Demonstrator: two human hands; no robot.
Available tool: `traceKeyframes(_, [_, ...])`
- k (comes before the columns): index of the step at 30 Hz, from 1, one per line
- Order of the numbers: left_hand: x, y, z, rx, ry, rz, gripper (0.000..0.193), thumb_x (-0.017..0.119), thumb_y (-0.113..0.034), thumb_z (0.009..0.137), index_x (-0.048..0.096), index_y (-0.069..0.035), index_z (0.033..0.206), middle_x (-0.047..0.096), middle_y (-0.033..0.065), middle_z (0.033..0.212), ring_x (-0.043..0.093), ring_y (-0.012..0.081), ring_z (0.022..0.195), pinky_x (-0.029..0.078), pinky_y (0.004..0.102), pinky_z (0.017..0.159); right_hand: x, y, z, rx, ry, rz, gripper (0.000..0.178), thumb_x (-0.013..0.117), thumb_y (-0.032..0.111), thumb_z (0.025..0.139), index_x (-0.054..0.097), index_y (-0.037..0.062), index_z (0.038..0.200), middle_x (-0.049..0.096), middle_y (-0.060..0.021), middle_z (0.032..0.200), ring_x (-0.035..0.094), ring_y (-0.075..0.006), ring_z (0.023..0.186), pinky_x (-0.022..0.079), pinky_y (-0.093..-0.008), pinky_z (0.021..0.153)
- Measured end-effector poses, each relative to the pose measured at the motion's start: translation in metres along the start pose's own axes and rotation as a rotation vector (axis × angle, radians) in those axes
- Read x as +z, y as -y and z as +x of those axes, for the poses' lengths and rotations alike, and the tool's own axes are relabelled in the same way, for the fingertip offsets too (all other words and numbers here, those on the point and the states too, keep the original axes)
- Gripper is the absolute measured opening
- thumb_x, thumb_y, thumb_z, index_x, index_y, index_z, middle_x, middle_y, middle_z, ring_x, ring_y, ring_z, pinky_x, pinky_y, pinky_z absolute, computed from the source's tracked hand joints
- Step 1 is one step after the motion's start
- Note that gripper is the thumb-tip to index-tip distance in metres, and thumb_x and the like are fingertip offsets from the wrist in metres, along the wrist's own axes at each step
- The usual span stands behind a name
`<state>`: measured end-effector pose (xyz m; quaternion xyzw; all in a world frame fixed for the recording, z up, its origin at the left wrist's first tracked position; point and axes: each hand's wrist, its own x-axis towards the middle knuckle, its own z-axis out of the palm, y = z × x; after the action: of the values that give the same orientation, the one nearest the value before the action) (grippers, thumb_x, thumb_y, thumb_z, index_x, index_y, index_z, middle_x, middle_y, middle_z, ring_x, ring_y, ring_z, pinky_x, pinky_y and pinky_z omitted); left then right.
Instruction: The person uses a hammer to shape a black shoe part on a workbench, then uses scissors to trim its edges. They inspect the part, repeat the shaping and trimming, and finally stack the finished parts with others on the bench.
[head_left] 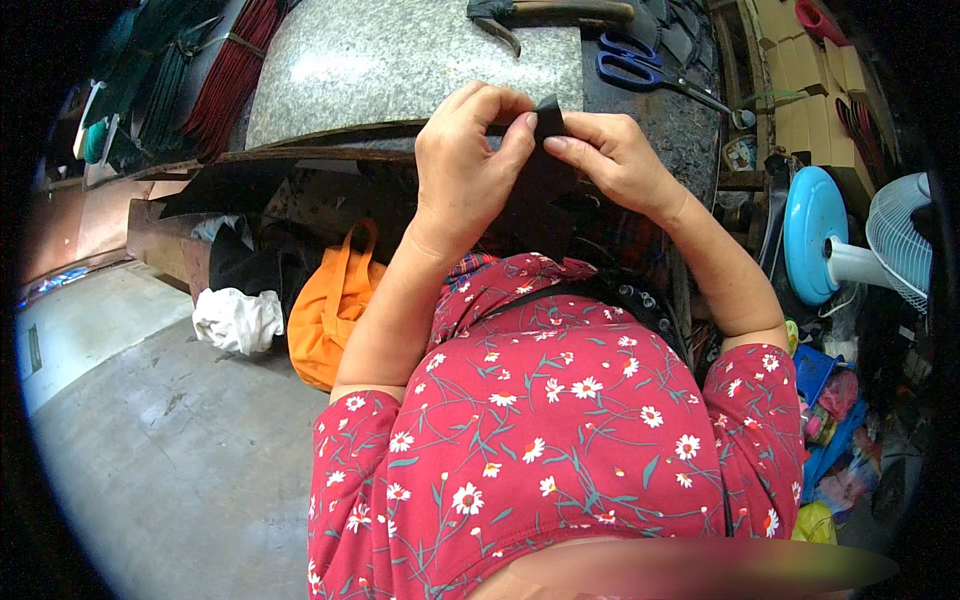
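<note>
Above the near edge of the bench, my left hand and my right hand pinch a small, thin black piece of sheet material between thumbs and fingertips. Its upper end stands up in a point between the hands; its lower part merges with the dark background, and I cannot tell whether it is leather or cloth. Just beyond my fingers lies a speckled grey stone slab. A hammer with a wooden handle rests at the slab's far side. Blue-handled scissors lie to the right, blades pointing right.
Bundles of dark red cords and green cords lie at the far left. An orange bag and a white cloth sit left of my lap. A fan with a blue round base stands right, near brown boxes.
</note>
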<state>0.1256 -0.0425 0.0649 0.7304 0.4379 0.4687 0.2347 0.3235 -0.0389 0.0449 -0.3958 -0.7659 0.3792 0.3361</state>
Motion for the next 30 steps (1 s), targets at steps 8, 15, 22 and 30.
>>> traceKeyframes(8, [0.003, 0.0, 0.002, 0.07, 0.005, -0.004, 0.007, 0.071, -0.004, 0.084, 0.068, 0.002, 0.086, 0.066, 0.0094, 0.081, 0.065, 0.0189, 0.077, 0.05, 0.029, 0.072, 0.002, -0.002, 0.0, -0.07, -0.039, 0.017, 0.03, 0.065, 0.022, 0.094, 0.052, -0.0019, 0.08, 0.048, -0.0199, 0.067, 0.045, -0.0273, 0.056, 0.041, -0.0385, 0.056])
traceKeyframes(15, [0.005, 0.001, 0.003, -0.025, 0.026, -0.107, 0.007, 0.072, -0.006, 0.079, 0.068, -0.002, 0.083, 0.065, 0.0096, 0.079, 0.064, 0.026, 0.074, 0.05, 0.0352, 0.067, -0.005, 0.003, -0.003, 0.032, 0.121, -0.087, 0.021, 0.062, 0.018, 0.095, 0.062, -0.0028, 0.095, 0.057, -0.0138, 0.073, 0.054, -0.0183, 0.066, 0.045, -0.033, 0.062])
traceKeyframes(22, [0.008, -0.001, 0.003, 0.062, 0.006, -0.056, 0.005, 0.07, -0.007, 0.08, 0.069, -0.002, 0.082, 0.066, 0.0105, 0.08, 0.063, 0.0273, 0.076, 0.05, 0.0362, 0.069, -0.004, 0.004, -0.004, -0.006, 0.039, 0.0, 0.023, 0.064, 0.021, 0.093, 0.064, -0.0017, 0.095, 0.06, -0.0218, 0.076, 0.062, -0.0255, 0.066, 0.048, -0.0363, 0.063])
traceKeyframes(30, [0.015, 0.001, 0.001, -0.017, 0.149, -0.157, 0.008, 0.061, -0.006, 0.077, 0.061, 0.002, 0.078, 0.06, 0.0118, 0.077, 0.059, 0.0254, 0.077, 0.048, 0.035, 0.072, 0.005, 0.003, -0.002, 0.016, 0.203, 0.038, 0.024, 0.067, 0.02, 0.089, 0.066, -0.0028, 0.092, 0.065, -0.018, 0.076, 0.063, -0.0177, 0.068, 0.051, -0.0369, 0.065])
